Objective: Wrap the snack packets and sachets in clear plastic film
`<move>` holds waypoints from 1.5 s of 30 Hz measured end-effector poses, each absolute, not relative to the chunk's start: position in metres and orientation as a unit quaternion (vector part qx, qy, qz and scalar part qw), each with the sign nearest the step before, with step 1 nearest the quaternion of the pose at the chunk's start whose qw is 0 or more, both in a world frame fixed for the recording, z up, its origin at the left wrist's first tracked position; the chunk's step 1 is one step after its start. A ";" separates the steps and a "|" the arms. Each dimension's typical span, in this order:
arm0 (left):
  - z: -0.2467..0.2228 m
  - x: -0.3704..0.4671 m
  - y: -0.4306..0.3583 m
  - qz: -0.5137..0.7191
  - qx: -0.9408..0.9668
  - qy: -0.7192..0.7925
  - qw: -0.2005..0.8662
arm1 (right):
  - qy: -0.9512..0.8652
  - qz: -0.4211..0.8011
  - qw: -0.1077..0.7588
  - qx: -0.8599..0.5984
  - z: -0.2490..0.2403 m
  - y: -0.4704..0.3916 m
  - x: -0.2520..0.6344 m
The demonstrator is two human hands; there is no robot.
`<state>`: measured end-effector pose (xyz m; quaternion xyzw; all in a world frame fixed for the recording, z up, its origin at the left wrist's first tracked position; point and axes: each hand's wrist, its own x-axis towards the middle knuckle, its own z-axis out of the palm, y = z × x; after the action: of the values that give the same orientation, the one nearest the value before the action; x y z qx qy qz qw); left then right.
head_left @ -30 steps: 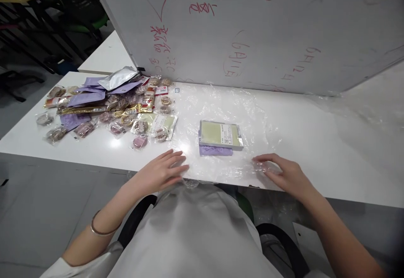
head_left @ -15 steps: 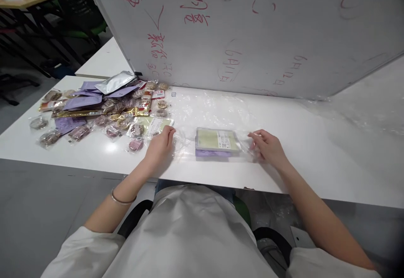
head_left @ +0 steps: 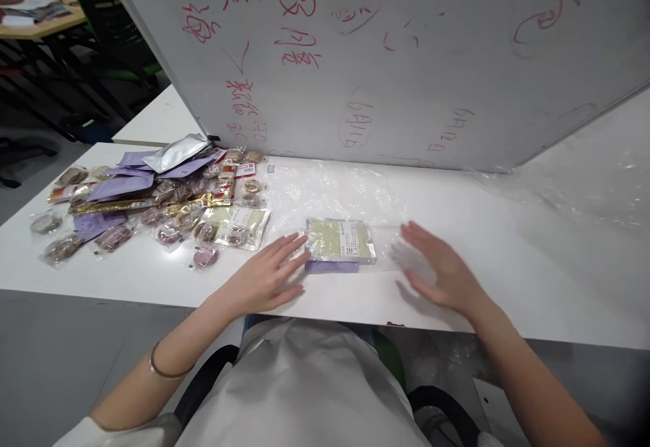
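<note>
Basically, the biggest thing is the whiteboard (head_left: 406, 81) w/ red writing, standing at the far edge of the white table (head_left: 548, 264). Clear plastic film (head_left: 335, 189) lies over the mid part of the tabletop, crinkled behind the packets & reaching toward the right hand.

Left of that sits a pile of snacks (head_left: 162, 189), incl. purple and gold packs & small clear-wrapped pieces.

Left hand (head_left: 269, 274): palm down, fingers spread, tips by the left edge of the green packet; no pinch. Right hand (head_left: 437, 271): open, thumb well apart from the fingers, held beside the film's right end, w/ a gap b/w it and the packet. Film's see-through, so can't really tell if either hand touches it.

Green packet (head_left: 330, 240), white label on its right half, lies flat b/w the hands, on top of a purple packet (head_left: 332, 267) that pokes out along the near side. Film seems to cover both, though glare makes that approx.

A silver pouch (head_left: 177, 152) tops the pile; another green pack (head_left: 244, 227) lies at its right side. Thin bracelet (head_left: 167, 372) on the left wrist. Smallest: a pink piece (head_left: 206, 256), near the pile's front.
</note>
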<state>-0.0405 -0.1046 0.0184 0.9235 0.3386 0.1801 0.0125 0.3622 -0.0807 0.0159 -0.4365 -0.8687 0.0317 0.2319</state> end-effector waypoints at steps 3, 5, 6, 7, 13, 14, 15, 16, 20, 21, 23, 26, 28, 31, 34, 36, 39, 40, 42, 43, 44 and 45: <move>0.012 -0.043 -0.094 0.138 0.904 0.398 0.078 | -0.905 0.048 0.173 -0.386 -0.001 -0.086 0.350; 0.011 -0.048 -0.087 0.138 0.883 0.435 0.108 | -0.891 0.038 0.182 -0.414 -0.011 -0.082 0.346; 0.011 -0.050 -0.083 0.137 0.872 0.454 0.123 | -0.883 0.038 0.187 -0.429 -0.013 -0.080 0.346; 0.014 -0.051 -0.080 0.135 0.857 0.479 0.133 | -0.875 0.039 0.192 -0.443 -0.013 -0.077 0.345; 0.033 -0.032 -0.061 0.067 0.761 0.638 0.092 | -0.793 0.152 0.162 -0.567 0.019 -0.059 0.329; 0.035 -0.027 -0.055 0.039 0.753 0.652 0.080 | -0.773 0.194 0.153 -0.584 0.026 -0.053 0.326; 0.038 -0.023 -0.050 0.011 0.747 0.661 0.068 | -0.753 0.234 0.145 -0.598 0.033 -0.047 0.325; 0.040 -0.020 -0.044 -0.012 0.741 0.669 0.058 | -0.734 0.269 0.138 -0.609 0.039 -0.039 0.324; 0.041 -0.013 -0.027 -0.053 0.736 0.674 0.039 | -0.700 0.303 0.048 -0.645 0.047 -0.010 0.321; 0.039 -0.012 -0.026 -0.058 0.739 0.671 0.038 | -0.701 0.278 0.004 -0.656 0.045 -0.005 0.319; 0.033 -0.012 -0.026 -0.064 0.749 0.659 0.038 | -0.709 0.192 -0.068 -0.675 0.036 -0.001 0.316; 0.027 -0.018 -0.034 -0.038 0.766 0.642 0.023 | -0.717 0.050 -0.045 -0.694 0.024 -0.009 0.321; 0.027 -0.027 -0.044 0.045 0.794 0.606 -0.018 | -0.739 -0.031 0.058 -0.671 0.021 -0.023 0.330; 0.029 -0.040 -0.059 0.144 0.877 0.458 -0.018 | -0.849 -0.032 0.165 -0.501 0.021 -0.047 0.340; 0.025 -0.046 -0.067 0.115 0.923 0.362 0.060 | -0.916 0.057 0.153 -0.367 0.014 -0.063 0.337; 0.021 -0.045 -0.067 0.107 0.917 0.378 0.075 | -0.907 0.068 0.148 -0.389 0.006 -0.066 0.332; 0.022 -0.040 -0.061 0.098 0.895 0.433 0.047 | -0.868 0.034 0.141 -0.474 0.004 -0.063 0.329; 0.025 -0.037 -0.058 0.090 0.885 0.456 0.027 | -0.853 0.024 0.140 -0.502 0.007 -0.060 0.328; 0.031 -0.028 -0.051 0.066 0.860 0.506 -0.007 | -0.818 0.026 0.139 -0.557 0.016 -0.053 0.326; 0.033 -0.022 -0.046 0.044 0.848 0.529 -0.014 | -0.800 0.034 0.128 -0.586 0.019 -0.049 0.323; 0.035 -0.016 -0.041 0.018 0.838 0.545 -0.015 | -0.782 0.039 0.108 -0.613 0.021 -0.044 0.320; 0.034 -0.009 -0.035 -0.010 0.832 0.555 -0.010 | -0.765 0.038 0.077 -0.639 0.021 -0.039 0.317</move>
<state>-0.0093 -0.0350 0.0343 0.8317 0.5550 -0.0099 -0.0104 0.3166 -0.0391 0.0208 -0.6387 -0.7646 0.0385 0.0774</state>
